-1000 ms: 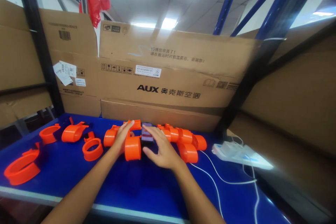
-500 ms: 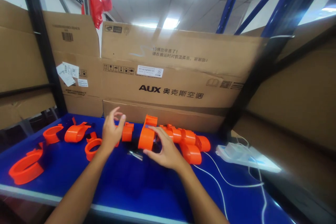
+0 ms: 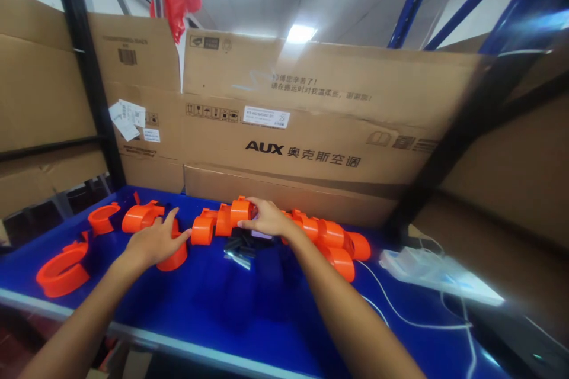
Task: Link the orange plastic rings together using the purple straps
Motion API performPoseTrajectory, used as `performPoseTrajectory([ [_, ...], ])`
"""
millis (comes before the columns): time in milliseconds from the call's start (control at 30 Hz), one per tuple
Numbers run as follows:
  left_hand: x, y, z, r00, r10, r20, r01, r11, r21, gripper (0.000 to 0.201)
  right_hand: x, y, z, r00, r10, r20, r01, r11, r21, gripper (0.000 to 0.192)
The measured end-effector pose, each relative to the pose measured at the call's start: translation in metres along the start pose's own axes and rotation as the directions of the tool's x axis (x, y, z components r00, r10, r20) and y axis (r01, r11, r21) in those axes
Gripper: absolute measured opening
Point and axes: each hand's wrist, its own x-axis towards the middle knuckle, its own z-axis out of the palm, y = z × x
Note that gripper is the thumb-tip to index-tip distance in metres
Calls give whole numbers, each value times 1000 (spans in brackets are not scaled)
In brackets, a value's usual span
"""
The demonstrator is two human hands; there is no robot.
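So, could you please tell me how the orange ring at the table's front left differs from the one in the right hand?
The front-left ring shows its opening, while the held ring shows mainly its curved outer side. The front-left ring lies apart and untouched; the held ring is in the right hand, close beside more orange rings. Both are bright orange bands.
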Motion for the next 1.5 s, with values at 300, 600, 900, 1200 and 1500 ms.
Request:
performPoseTrajectory([
  [300,-26,14,-2,989,82,122,-72,994,-80,79,9,18,28,997,56,51,-60,995,80,66],
  [600,-37,-3,-39,988,-48,-147,5,960,-281,65,8,16,40,999,-10,-41,20,967,252,56],
  [900,-59,113,-23,992,116,-40,36,-585,-810,52,-30,-11,16,996,-17,-90,80,643,761,54],
  [1200,-74,190,19,889,444,113,450,-797,-403,42,-56,-7,13,896,331,-297,82,533,842,41],
  [1500,-54,195,-2,843,505,188,432,-427,-794,48,-72,-20,-6,870,157,-468,84,887,454,33],
])
